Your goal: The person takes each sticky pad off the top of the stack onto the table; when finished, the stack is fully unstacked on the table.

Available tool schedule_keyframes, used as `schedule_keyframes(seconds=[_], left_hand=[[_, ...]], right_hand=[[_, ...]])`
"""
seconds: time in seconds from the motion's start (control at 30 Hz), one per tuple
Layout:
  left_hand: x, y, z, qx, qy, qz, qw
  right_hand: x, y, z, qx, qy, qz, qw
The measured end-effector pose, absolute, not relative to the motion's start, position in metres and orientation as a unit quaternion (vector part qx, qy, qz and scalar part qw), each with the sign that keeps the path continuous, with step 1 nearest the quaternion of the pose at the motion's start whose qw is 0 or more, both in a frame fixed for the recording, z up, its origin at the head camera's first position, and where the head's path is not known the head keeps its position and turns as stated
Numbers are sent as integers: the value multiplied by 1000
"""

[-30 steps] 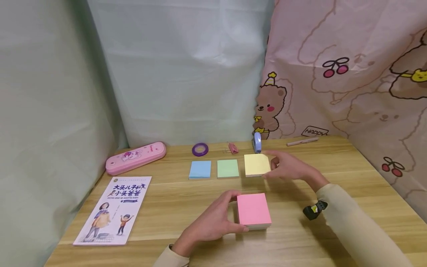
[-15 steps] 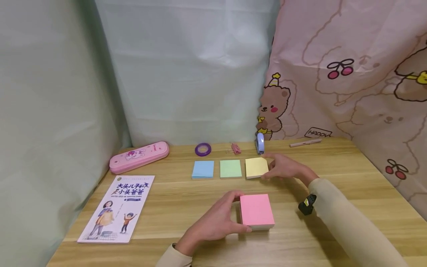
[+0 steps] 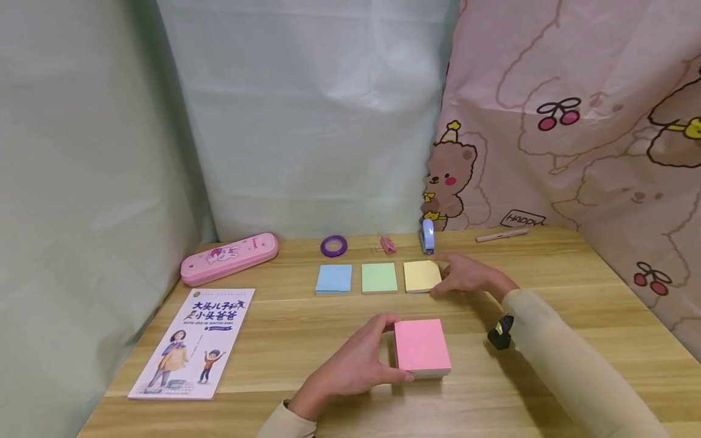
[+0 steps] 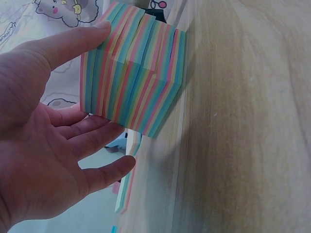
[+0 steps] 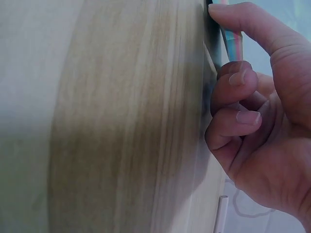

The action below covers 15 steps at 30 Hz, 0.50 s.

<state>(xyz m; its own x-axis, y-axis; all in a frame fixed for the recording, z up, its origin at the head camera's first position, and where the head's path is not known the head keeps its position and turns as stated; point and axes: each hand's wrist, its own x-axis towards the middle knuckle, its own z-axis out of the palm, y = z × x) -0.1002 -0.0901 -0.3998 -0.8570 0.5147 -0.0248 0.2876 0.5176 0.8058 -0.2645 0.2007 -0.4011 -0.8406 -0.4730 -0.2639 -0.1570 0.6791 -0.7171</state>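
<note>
On the wooden table (image 3: 306, 322), my left hand (image 3: 391, 348) grips the left side of a thick note block (image 3: 421, 347) with a pink top. In the left wrist view the note block (image 4: 133, 77) has striped multi-colour sides, with my thumb on one face and my fingers on the opposite one. My right hand (image 3: 443, 277) pinches the right edge of a thin yellow note pad (image 3: 420, 275), which lies flat. A green pad (image 3: 379, 277) and a blue pad (image 3: 333, 278) lie in a row to its left. In the right wrist view my curled fingers (image 5: 238, 80) press against the pad's edge.
A children's book (image 3: 191, 342) lies at the front left. A pink pencil case (image 3: 230, 258) sits behind it. Along the back are a purple tape ring (image 3: 333, 246), a pink clip (image 3: 387, 244), a small blue gadget (image 3: 427, 236) and a pen (image 3: 501, 234). Curtains close in the back and both sides.
My right hand has lowered the yellow pad from a raised tilt onto the table, in line with the green and blue pads. The left hand has stayed on the pink-topped block.
</note>
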Motion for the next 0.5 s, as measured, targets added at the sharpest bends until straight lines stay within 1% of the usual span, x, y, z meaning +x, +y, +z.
schedule_keyframes(seconds=[0.5], left_hand=[[-101, -89, -400, 228, 860, 436, 136]], right_hand=[[-267, 199, -404, -161, 895, -355, 215]])
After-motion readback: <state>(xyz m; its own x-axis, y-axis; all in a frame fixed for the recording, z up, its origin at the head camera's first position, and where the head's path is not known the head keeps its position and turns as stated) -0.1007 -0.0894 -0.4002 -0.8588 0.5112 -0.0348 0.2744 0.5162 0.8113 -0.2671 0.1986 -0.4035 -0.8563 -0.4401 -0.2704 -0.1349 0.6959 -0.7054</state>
